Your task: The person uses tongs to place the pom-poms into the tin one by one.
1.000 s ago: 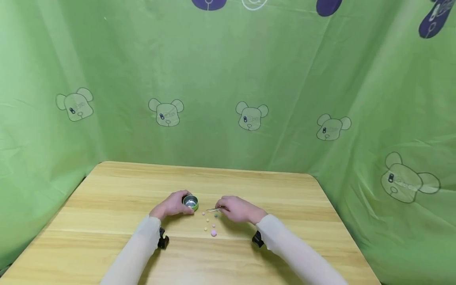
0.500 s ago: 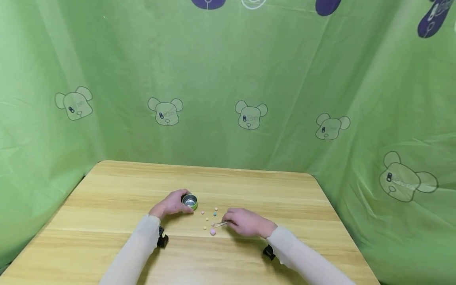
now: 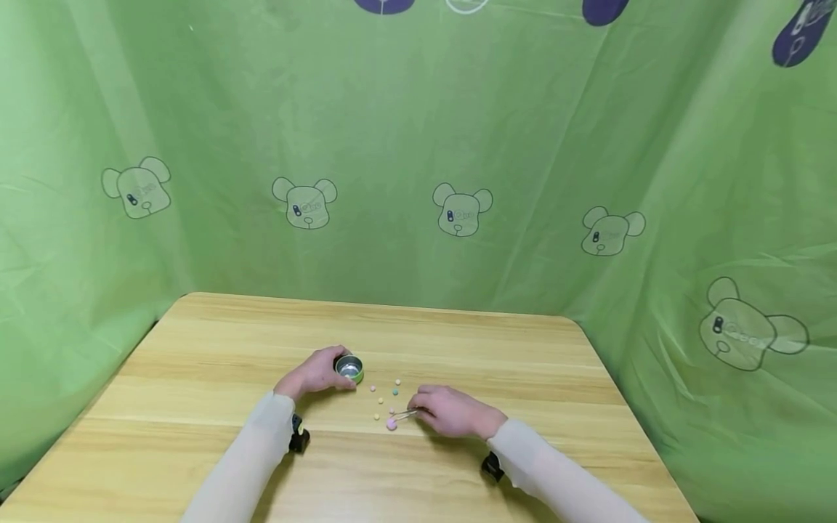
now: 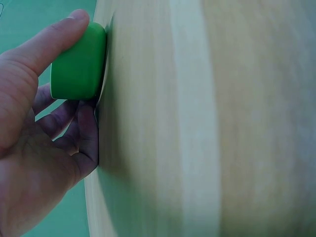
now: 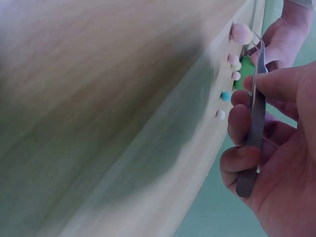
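Note:
My left hand [image 3: 318, 372] grips a small round green tin [image 4: 79, 64], thumb on one side and fingers on the other. The tin stands upright on the table, with its silvery inside [image 3: 349, 369] facing up. My right hand [image 3: 453, 411] pinches metal tweezers [image 5: 256, 113] with bent tips, pointing left. Those tips are at the largest pink ball [image 3: 391, 425]; whether they grip it I cannot tell. Around it lie smaller balls: a pink one [image 3: 391, 411], yellow ones [image 3: 376, 417], a teal one [image 3: 395, 392] and a whitish one [image 3: 397, 382].
The balls lie on a wooden table [image 3: 497, 363] between the two hands. Another small pink ball [image 3: 373, 388] lies close to the tin. Green cloth [image 3: 392, 261] with bear-head prints hangs behind and beside the table.
My right hand has moved nearer to me and slightly right, bringing the tweezers from near the teal ball to the largest pink ball. The whitish ball has come into sight. My left hand stays put.

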`<state>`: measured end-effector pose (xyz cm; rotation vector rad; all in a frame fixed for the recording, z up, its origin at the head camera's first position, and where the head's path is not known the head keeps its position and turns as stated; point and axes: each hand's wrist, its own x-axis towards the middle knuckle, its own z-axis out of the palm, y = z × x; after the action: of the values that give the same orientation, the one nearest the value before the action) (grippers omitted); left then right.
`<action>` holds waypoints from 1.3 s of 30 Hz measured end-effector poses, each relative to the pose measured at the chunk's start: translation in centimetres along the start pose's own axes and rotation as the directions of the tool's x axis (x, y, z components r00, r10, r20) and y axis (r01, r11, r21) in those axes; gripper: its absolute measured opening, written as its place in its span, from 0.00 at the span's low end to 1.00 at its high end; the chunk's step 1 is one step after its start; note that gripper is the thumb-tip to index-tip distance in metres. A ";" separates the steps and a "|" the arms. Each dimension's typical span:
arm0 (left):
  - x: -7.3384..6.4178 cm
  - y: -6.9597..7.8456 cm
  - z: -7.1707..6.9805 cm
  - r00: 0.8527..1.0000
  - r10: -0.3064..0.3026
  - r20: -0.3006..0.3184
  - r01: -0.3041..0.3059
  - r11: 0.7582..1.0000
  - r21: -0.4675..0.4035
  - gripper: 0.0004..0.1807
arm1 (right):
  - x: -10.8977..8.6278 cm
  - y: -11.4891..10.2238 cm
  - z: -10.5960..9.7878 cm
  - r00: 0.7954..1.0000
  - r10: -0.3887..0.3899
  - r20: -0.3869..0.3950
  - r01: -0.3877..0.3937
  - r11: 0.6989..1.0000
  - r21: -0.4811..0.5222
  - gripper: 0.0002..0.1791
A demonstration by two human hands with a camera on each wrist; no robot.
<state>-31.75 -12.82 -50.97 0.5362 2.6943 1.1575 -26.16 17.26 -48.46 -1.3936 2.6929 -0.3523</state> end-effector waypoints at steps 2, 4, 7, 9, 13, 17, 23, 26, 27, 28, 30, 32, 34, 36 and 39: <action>0.0 0.0 0.0 1.000 -0.009 0.000 0.009 1.000 -0.004 0.30 | 0.1 0.0 0.1 1.000 0.003 0.006 -0.003 1.000 -0.001 0.09; 0.0 0.0 0.0 1.000 -0.014 0.002 0.014 1.000 -0.011 0.30 | 0.1 0.1 0.1 1.000 0.006 0.009 -0.006 1.000 -0.003 0.09; -0.1 0.0 0.0 1.000 -0.022 0.005 0.022 0.999 -0.025 0.29 | 0.2 0.1 0.2 1.000 0.008 0.010 -0.008 1.000 -0.003 0.09; 0.0 0.0 0.0 1.000 -0.020 0.006 0.020 0.999 -0.027 0.29 | 0.2 0.2 0.2 1.000 0.010 0.013 -0.010 1.000 0.001 0.09; 0.0 -0.1 0.0 1.000 -0.021 0.007 0.021 0.999 -0.030 0.29 | 0.3 0.1 0.3 1.000 0.017 0.020 -0.018 1.000 0.007 0.09; 0.1 -0.1 0.0 1.000 -0.022 0.005 0.023 0.999 -0.037 0.29 | 0.4 0.1 0.3 1.000 0.011 0.023 -0.011 1.000 0.004 0.09; 0.0 0.0 0.0 1.000 -0.017 0.002 0.017 1.000 -0.024 0.28 | 0.4 0.1 0.4 1.000 -0.016 0.015 0.016 1.000 0.007 0.08; 0.0 0.0 0.0 1.000 -0.020 0.001 0.020 1.000 -0.024 0.28 | 0.5 0.2 0.4 1.000 -0.011 0.015 0.011 1.000 0.022 0.08; 0.0 0.0 0.0 1.000 -0.022 0.001 0.022 0.999 -0.026 0.28 | 0.5 0.2 0.4 1.000 -0.011 0.014 0.010 1.000 0.027 0.08; 0.0 0.0 0.0 1.000 -0.023 0.001 0.023 0.999 -0.026 0.28 | 0.5 0.2 0.4 1.000 -0.007 0.014 0.007 0.999 0.032 0.08; 0.0 0.0 0.0 1.000 -0.024 0.000 0.024 0.999 -0.027 0.28 | 0.5 0.3 0.4 1.000 -0.009 0.006 0.008 0.999 0.039 0.08; 0.0 0.0 0.0 1.000 -0.020 0.001 0.020 0.999 -0.027 0.28 | 0.5 0.3 0.3 1.000 -0.009 0.000 0.009 0.999 0.043 0.08; 0.0 -0.1 0.0 1.000 -0.018 0.002 0.019 0.999 -0.028 0.29 | 0.5 0.3 0.3 1.000 -0.007 -0.006 0.007 0.999 0.045 0.08; 0.0 -0.1 0.0 1.000 -0.020 0.002 0.020 0.999 -0.029 0.29 | 0.5 0.4 0.3 1.000 0.000 -0.005 0.000 0.999 0.048 0.08; 0.1 -0.1 0.0 1.000 -0.025 0.001 0.025 0.999 -0.027 0.29 | 0.6 0.5 0.3 1.000 0.009 -0.009 -0.009 0.999 0.049 0.08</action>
<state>-31.84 -12.86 -51.09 0.4968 2.6728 1.1859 -26.86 17.03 -48.84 -1.3699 2.6783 -0.4219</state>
